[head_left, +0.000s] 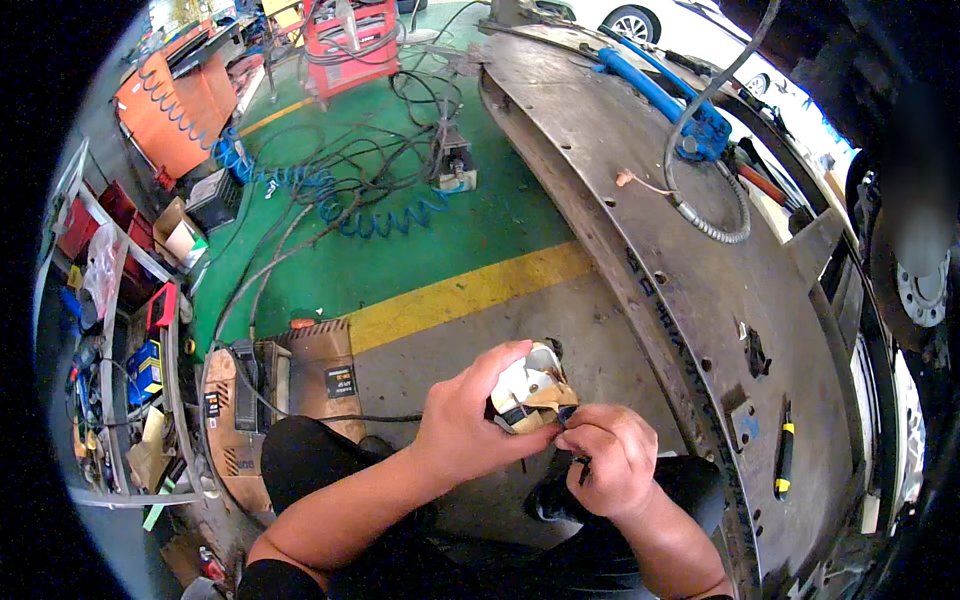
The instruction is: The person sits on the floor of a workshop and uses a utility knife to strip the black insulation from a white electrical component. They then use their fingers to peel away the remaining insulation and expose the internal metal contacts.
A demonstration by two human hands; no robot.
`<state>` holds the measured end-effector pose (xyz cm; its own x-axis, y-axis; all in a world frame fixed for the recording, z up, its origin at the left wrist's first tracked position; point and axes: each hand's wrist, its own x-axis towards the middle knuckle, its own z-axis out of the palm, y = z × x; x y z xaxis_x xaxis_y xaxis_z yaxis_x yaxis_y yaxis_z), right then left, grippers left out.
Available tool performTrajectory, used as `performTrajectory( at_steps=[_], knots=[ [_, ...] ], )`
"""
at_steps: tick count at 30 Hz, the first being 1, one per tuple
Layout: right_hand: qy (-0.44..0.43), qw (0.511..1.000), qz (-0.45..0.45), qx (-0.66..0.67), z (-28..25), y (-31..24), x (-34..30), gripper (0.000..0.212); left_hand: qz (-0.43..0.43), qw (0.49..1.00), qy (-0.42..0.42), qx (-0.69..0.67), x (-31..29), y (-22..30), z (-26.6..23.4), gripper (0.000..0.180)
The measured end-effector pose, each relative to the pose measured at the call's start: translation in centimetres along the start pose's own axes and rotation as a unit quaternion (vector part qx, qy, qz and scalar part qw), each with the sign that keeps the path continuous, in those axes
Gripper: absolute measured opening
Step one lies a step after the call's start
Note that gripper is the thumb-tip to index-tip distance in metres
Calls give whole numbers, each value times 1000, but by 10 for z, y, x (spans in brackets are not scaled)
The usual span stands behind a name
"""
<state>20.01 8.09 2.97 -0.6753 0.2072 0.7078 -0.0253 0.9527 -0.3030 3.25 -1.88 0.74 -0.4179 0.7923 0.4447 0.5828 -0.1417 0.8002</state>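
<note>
So we're holding a shiny roundish part [540, 383], left hand [452, 418] fingers clamped round it, right hand [613, 457] fingers pinched on some dark bit [567, 412] at its edge.

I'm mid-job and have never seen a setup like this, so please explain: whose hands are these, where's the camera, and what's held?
These are a person's own bare hands, no machine. The camera is worn on the head, looking down; its fisheye lens bends straight edges. The left hand holds a rounded, shiny white-and-tan part. The right hand, fingers curled around a small dark item, mostly hidden, meets its lower edge. On the metal plate lies a black-and-yellow tool.
</note>
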Motion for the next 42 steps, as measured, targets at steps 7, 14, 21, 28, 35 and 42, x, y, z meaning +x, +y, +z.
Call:
performTrajectory(
  at_steps=[7,14,21,28,35,42],
  knots=[
    [34,955,234,179,-2,-9,-2,59,-19,997,11,-74,0,-6,-9,86],
    [-48,972,194,120,-4,8,5,43,5,998,-62,-28,0,-8,-7,87],
    [-40,930,297,212,-1,11,-2,21,-4,995,-95,-19,1,-15,7,80],
    [-31,931,305,199,-5,5,-1,20,15,994,-99,36,3,-18,14,77],
    [6,980,158,118,-5,-2,0,25,-5,997,-75,-22,4,-11,17,78],
    [130,788,413,438,13,2,-15,14,-49,991,-107,-63,12,-5,9,82]
  ],
)
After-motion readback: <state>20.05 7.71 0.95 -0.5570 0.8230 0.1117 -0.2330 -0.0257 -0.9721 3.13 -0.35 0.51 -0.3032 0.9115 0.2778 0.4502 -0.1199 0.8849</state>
